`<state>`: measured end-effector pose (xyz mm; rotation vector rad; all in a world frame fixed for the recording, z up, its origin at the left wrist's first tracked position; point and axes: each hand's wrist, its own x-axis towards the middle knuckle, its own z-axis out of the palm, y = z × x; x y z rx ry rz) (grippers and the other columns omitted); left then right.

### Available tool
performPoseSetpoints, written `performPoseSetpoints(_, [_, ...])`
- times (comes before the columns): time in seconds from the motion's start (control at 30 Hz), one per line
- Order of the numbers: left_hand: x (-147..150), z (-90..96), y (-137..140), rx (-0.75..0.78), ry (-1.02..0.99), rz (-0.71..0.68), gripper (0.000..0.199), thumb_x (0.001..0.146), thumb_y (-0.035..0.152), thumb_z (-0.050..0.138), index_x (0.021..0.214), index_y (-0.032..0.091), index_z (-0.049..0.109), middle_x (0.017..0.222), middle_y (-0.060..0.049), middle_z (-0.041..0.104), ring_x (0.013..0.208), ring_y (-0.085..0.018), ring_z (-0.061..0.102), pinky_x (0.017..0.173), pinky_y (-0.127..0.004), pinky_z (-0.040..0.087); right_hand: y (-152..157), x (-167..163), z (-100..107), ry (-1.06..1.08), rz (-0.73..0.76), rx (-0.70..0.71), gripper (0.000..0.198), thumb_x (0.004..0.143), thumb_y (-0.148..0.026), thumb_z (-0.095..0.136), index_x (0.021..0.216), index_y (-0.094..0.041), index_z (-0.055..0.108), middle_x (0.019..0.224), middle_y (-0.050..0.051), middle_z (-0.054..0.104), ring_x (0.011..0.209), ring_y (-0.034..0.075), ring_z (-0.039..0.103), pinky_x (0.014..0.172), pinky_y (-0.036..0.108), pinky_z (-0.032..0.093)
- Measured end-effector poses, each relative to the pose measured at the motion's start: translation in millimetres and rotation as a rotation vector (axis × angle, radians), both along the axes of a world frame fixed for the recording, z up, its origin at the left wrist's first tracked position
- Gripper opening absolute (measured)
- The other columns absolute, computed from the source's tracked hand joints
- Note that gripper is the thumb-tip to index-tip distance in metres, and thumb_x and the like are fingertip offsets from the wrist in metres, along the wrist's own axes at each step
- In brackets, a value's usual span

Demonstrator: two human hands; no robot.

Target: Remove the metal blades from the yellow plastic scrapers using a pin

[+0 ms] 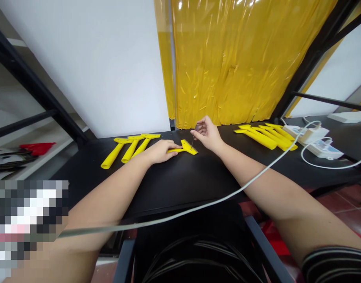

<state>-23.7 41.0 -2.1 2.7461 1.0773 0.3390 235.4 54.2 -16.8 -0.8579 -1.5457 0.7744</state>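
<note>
My left hand [163, 151] is closed round the handle of a yellow scraper [187, 146] and keeps it flat on the black table. The scraper's wide head points right, with a thin dark edge along it. In my right hand [208, 135] is a screwdriver [192, 143], pinched by its handle. Its slim shaft slants down, and the tip meets the scraper's head. Fingers partly cover the screwdriver's handle.
Several yellow scrapers [112, 155] lie at the left, and several more scrapers [261, 138] at the right. Beyond those sit white power strips [320, 147]. A white cable [216, 203] crosses in front of my arms. A yellow plastic curtain [227, 67] hangs behind the black table [180, 188].
</note>
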Motion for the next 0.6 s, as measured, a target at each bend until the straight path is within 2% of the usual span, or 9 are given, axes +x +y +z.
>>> performPoseSetpoints(0.13, [1.3,0.8,-1.2,-0.001,0.002,0.008,0.044,0.096,0.035,0.057,0.136,0.023,0.072,0.114,-0.008,0.074,0.098,-0.023,0.069,0.095,-0.035,0.052,-3.7,-3.0,4.9,-0.107,-0.098,0.091,0.044,0.075,-0.047,0.086,0.091,-0.027,0.051,0.077,-0.002,0.055,0.072,0.017,0.057,0.070,0.033,0.054])
performPoseSetpoints(0.23, [1.7,1.3,-1.6,-0.002,0.008,0.024,0.045,0.096,0.034,0.058,0.136,0.023,0.072,0.114,-0.008,0.074,0.098,-0.023,0.069,0.095,-0.034,0.052,-2.0,-7.2,8.7,-0.067,-0.148,0.112,0.044,0.079,-0.055,0.080,0.081,-0.026,0.047,0.077,0.000,0.057,0.075,0.018,0.059,0.073,0.035,0.054])
performPoseSetpoints(0.37, [-1.6,-0.8,2.3,0.006,0.007,0.075,0.044,0.096,0.034,0.057,0.136,0.023,0.072,0.114,-0.008,0.075,0.097,-0.022,0.069,0.093,-0.033,0.052,2.6,-12.2,9.4,0.123,-0.002,0.028,0.053,0.071,-0.063,0.084,0.078,-0.026,0.047,0.075,0.000,0.060,0.075,0.019,0.065,0.075,0.037,0.057])
performPoseSetpoints(0.47, [-5.5,-3.1,6.4,0.017,-0.001,0.098,0.045,0.096,0.034,0.056,0.136,0.023,0.072,0.112,-0.008,0.075,0.096,-0.022,0.069,0.091,-0.033,0.052,2.5,-15.7,9.2,0.264,0.123,-0.053,0.054,0.066,-0.064,0.088,0.083,-0.025,0.054,0.080,0.001,0.065,0.083,0.020,0.069,0.080,0.039,0.058])
performPoseSetpoints(0.53, [-6.7,-3.9,7.9,0.014,-0.008,0.091,0.046,0.095,0.035,0.056,0.137,0.023,0.071,0.111,-0.007,0.075,0.096,-0.022,0.069,0.092,-0.033,0.052,1.8,-19.3,9.6,0.345,0.220,-0.130,0.050,0.069,-0.060,0.086,0.091,-0.026,0.058,0.084,0.000,0.066,0.088,0.019,0.069,0.084,0.038,0.057])
performPoseSetpoints(0.6, [-6.3,-4.2,8.2,0.010,-0.013,0.085,0.046,0.095,0.035,0.057,0.136,0.022,0.072,0.112,-0.008,0.075,0.096,-0.022,0.069,0.092,-0.033,0.052,2.2,-24.5,9.8,0.441,0.305,-0.215,0.044,0.075,-0.055,0.083,0.098,-0.028,0.057,0.079,-0.003,0.061,0.082,0.017,0.066,0.082,0.037,0.057])
